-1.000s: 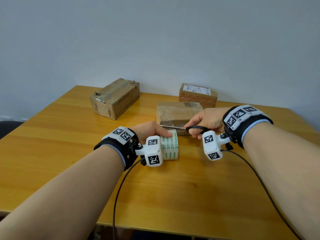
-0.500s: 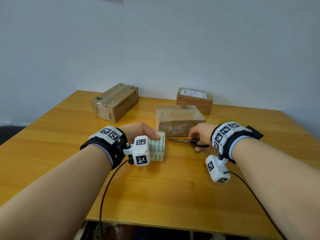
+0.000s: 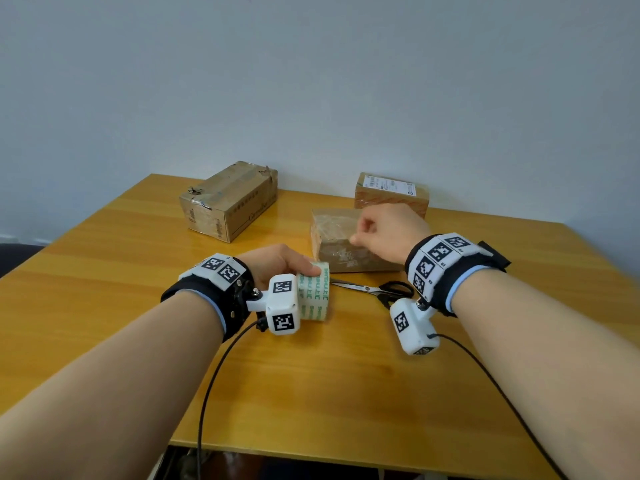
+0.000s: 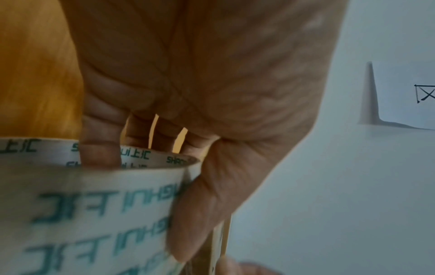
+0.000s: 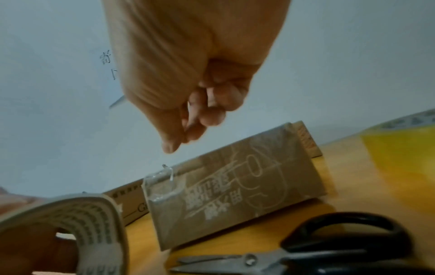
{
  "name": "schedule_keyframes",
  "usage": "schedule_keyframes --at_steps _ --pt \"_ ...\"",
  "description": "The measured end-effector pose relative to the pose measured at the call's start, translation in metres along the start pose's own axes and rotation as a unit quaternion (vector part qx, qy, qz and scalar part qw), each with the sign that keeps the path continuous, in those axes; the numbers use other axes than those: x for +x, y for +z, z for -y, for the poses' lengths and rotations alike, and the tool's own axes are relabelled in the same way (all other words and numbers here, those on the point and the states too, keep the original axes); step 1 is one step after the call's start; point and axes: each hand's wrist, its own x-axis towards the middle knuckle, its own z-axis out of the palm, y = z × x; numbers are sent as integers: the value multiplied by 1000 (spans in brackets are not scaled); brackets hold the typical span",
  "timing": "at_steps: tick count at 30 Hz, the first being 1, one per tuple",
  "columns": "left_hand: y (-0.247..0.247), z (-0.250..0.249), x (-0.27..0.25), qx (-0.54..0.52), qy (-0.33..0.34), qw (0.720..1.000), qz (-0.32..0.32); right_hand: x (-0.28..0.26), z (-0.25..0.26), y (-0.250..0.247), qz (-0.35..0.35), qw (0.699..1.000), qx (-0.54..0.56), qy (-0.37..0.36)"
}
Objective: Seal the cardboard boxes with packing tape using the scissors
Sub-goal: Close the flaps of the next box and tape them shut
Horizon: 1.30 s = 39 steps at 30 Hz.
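My left hand (image 3: 280,261) grips a roll of clear packing tape (image 3: 313,294) with green print, held on edge just above the table; the fingers reach through its core (image 4: 98,152) and the thumb presses the outside. Black-handled scissors (image 3: 377,290) lie closed on the table to the right of the roll, blades pointing at it. My right hand (image 3: 384,233) hovers above the near edge of the tape-wrapped middle box (image 3: 343,237), fingers curled (image 5: 207,111), nothing visible in them. A loose end of tape (image 5: 164,173) sticks up at that box's corner.
A larger worn box (image 3: 228,202) stands at the back left and a small labelled box (image 3: 391,192) at the back right, near the wall. The wooden table (image 3: 311,393) ends at a front edge close to me. Cables hang from both wrist cameras.
My right hand has laid the scissors on the table, let go of them and risen over the middle box. My left hand still holds the tape roll, which has barely moved.
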Motion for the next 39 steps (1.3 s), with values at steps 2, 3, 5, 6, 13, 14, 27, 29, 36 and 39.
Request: schedule_keyframes --at_steps 2,3,5,6,13,14,27,29,36,39 --pt "-1 2 2 -13 1 1000 1 8 7 5 -18 1000 4 -22" --pt "-2 4 2 -21 0 1000 -1 12 10 9 -9 1000 -5 -26" --pt "-4 7 3 -46 -3 999 3 17 11 18 4 999 -32 -7" --pt "-5 9 5 -57 -1 998 7 19 11 22 5 999 -51 -2" --pt "-2 16 15 -72 24 997 21 34 22 44 2 999 -44 2" --pt "-2 17 14 -71 31 997 19 35 23 44 4 999 -43 6" --pt "0 23 14 -65 69 995 18 45 24 50 6 998 -66 -12" --pt "1 23 13 -60 69 996 15 45 24 51 8 998 -66 -20" --pt "2 24 16 -64 60 996 3 39 23 45 44 996 -71 -19" --pt "2 24 16 -61 60 996 4 39 22 43 48 997 -57 -14"
